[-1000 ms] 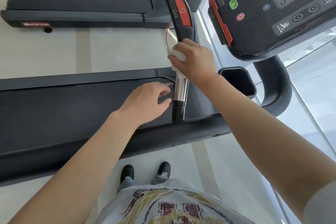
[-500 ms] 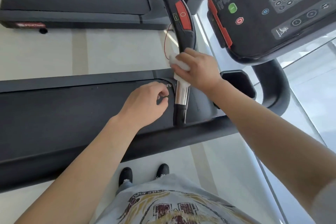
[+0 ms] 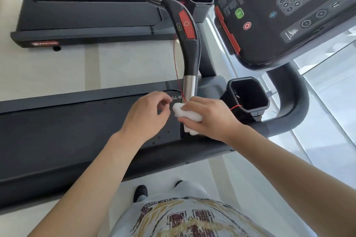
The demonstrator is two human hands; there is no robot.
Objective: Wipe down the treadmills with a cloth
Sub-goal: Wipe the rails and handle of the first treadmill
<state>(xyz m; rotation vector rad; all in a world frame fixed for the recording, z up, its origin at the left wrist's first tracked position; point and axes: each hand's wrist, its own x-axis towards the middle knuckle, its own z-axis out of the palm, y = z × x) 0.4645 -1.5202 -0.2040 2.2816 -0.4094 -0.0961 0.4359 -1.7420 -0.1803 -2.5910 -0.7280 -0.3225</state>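
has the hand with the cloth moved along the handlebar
Yes: the right hand and cloth slid down the handlebar, past its silver section toward its near end.

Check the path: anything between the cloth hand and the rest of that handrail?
Only a thin red cord, hanging alongside the black curved handrail and its silver metal sleeve. The right hand grips the white cloth at the sleeve's lower end; the left hand sits beside it, off the rail.

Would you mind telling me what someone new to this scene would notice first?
Most striking is the right hand gripping a white cloth around the lower end of the treadmill's handrail, just below its silver section. The left hand hovers beside it over the dark belt. Upper right, the console shows green and red buttons.
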